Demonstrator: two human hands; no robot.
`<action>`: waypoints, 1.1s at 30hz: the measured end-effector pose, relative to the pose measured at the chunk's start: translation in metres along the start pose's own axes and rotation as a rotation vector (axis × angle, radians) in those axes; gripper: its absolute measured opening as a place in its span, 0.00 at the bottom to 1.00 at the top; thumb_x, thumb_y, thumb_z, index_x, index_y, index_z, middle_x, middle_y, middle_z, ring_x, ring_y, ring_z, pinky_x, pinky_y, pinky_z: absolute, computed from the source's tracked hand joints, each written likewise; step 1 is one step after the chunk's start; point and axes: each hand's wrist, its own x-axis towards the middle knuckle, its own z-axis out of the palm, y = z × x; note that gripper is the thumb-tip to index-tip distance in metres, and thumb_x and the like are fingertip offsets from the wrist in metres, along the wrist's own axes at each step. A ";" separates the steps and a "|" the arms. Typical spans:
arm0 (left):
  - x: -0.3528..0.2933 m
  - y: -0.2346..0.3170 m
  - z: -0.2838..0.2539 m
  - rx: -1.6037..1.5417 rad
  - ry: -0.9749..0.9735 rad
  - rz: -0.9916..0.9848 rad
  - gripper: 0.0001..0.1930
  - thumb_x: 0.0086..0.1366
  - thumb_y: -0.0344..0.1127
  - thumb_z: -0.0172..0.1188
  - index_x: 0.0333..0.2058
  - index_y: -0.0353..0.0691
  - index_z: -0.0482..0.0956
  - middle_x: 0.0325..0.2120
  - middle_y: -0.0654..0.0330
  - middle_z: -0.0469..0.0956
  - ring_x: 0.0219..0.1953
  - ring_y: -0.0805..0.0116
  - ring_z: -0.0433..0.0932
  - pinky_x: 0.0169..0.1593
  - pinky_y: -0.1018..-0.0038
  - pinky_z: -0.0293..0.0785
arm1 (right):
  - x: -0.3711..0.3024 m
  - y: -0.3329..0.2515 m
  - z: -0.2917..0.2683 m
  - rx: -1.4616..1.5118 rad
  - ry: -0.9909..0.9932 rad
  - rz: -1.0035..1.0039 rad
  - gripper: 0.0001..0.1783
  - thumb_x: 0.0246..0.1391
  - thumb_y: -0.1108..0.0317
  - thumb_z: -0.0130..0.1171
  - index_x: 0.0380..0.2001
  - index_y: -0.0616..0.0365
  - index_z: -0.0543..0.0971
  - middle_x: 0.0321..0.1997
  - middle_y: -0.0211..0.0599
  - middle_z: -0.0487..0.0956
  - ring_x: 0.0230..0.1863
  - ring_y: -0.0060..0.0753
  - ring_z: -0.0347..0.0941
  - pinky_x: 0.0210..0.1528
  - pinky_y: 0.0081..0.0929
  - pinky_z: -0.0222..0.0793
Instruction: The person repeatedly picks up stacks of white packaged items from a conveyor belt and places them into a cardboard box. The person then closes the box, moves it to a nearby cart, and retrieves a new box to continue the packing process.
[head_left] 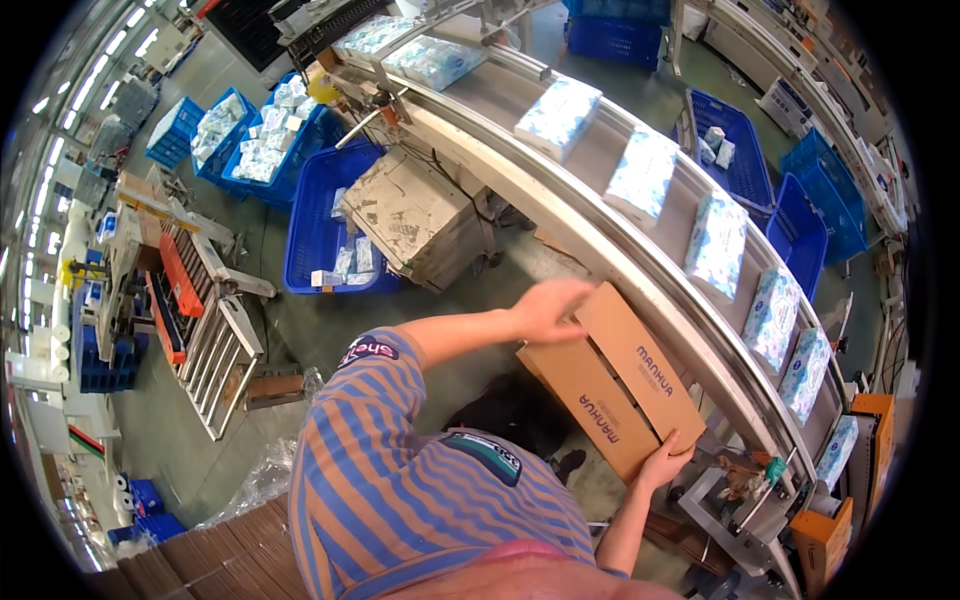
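Note:
A brown cardboard box (pixel 598 395) with dark printing is tilted in front of my body, beside the conveyor's near rail. Its long flaps lie nearly together, with a narrow dark gap between them. My right hand (pixel 664 464) grips the lower right corner, fingers over the flap's end. At the upper left end of the box is my left hand (pixel 556 311), close against the flap's edge. Motion smears its fingers, so whether it grasps the cardboard is unclear. Beyond the box, white and blue soft packs (pixel 716 245) lie spaced along the curved conveyor (pixel 672 225).
Blue crates (pixel 300 235) holding small white packs stand at the left, beside a worn beige metal cabinet (pixel 415 215). A roller stand (pixel 222 365) is farther left. Stacked flat cardboard (pixel 215 550) sits at lower left. Orange boxes (pixel 822 535) stand at the conveyor's right end.

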 end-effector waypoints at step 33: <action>-0.528 -0.015 -0.142 -0.492 1.129 -1.324 0.37 0.59 0.65 0.46 0.42 0.29 0.74 0.38 0.52 0.77 0.41 0.67 0.75 0.43 0.72 0.71 | -0.202 -0.107 0.097 0.434 -0.996 -0.270 0.26 0.62 0.50 0.40 0.47 0.64 0.69 0.45 0.41 0.74 0.45 0.33 0.68 0.49 0.28 0.62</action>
